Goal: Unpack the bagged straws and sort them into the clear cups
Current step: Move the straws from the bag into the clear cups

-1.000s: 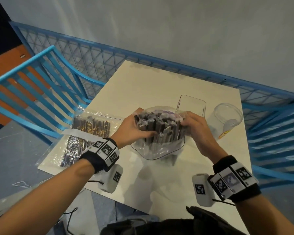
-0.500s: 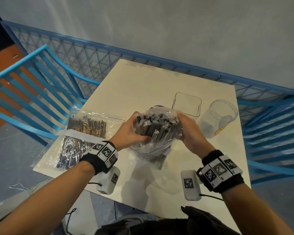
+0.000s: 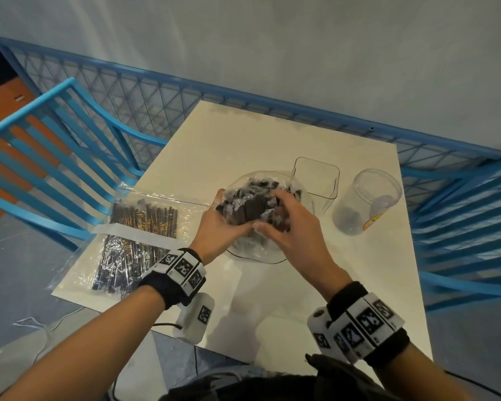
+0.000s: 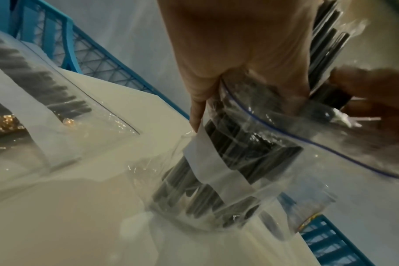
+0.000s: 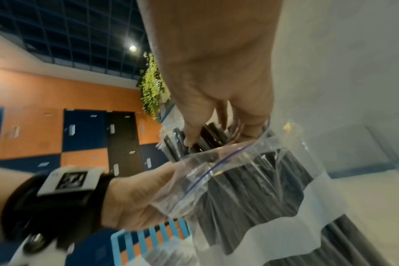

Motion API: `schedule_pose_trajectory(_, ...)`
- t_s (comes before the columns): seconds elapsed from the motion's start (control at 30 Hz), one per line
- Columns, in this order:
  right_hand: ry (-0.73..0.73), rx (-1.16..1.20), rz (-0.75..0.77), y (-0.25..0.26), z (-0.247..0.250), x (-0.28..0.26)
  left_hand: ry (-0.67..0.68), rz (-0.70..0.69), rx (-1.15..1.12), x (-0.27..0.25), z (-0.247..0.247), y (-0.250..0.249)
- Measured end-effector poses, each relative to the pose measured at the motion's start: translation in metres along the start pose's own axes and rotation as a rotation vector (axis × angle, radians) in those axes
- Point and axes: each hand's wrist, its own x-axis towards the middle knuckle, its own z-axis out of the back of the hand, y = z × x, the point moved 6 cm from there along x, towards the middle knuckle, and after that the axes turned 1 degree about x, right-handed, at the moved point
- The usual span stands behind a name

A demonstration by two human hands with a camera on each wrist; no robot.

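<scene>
- The black straws (image 3: 255, 208) stand upright in an open zip bag (image 3: 258, 250) at the centre of the head view, their tops poking out of the bag mouth; the bag's lower end rests on the white tabletop (image 3: 243, 134).
- The left hand (image 3: 219, 231) sits on the left side of the bundle, fingers curled round the bag and the straws inside it; in the left wrist view the bag's blue zip line runs just under its fingers (image 4: 197, 115).
- The right hand (image 3: 294, 230) comes in from the lower right and lies over the top of the bundle, its fingertips (image 5: 190, 138) curled onto the exposed straw ends above the bag mouth, gripping them.
- A square clear cup (image 3: 315, 180) stands just beyond the bag, toward the upper right; a round clear cup (image 3: 368, 201) stands right of it, apart from the hands.
- A second bag of straws (image 3: 136, 241) lies flat at the left edge of the tabletop, left of the left hand.
- Blue chairs (image 3: 55, 157) and blue mesh fencing (image 3: 156, 96) ring the tabletop.
</scene>
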Motion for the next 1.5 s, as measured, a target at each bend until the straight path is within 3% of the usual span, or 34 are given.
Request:
schedule_pose_trajectory(0.3,-0.183,0.035,0.114,0.026,0.065,0.019,0.122,-0.029,0.089,0.004,0.019,-0.013)
schedule_pose_trajectory(0.53,-0.512,0.082,0.34,0.101,0.204,0.044,0.123,0.007,0.059,0.008,0.02,-0.006)
schedule_pose_trajectory(0.63,-0.666,0.064,0.268,0.098,0.247,0.063,0.134,0.019,0.042,0.01,0.02,-0.003)
schedule_pose_trajectory(0.77,-0.666,0.031,0.301,0.079,0.213,0.091,0.136,0.02,0.05,0.008,0.018,-0.004)
schedule_pose_trajectory(0.9,-0.439,-0.145,0.079,0.018,0.131,0.118,0.145,0.019,0.049,0.007,0.017,-0.005)
schedule_pose_trajectory(1.03,-0.293,-0.141,-0.082,-0.038,0.081,0.13,0.132,0.021,0.105,0.007,0.018,-0.003)
schedule_pose_trajectory(1.33,-0.202,-0.099,-0.253,-0.054,0.087,0.138,0.126,0.035,0.124,0.015,0.015,0.004)
schedule_pose_trajectory(1.4,-0.248,-0.143,-0.204,-0.036,0.099,0.127,0.118,0.036,0.133,0.016,0.016,0.006)
schedule_pose_trajectory(1.5,-0.279,0.0,-0.084,0.004,0.105,0.094,0.114,0.033,0.111,0.018,0.016,0.005)
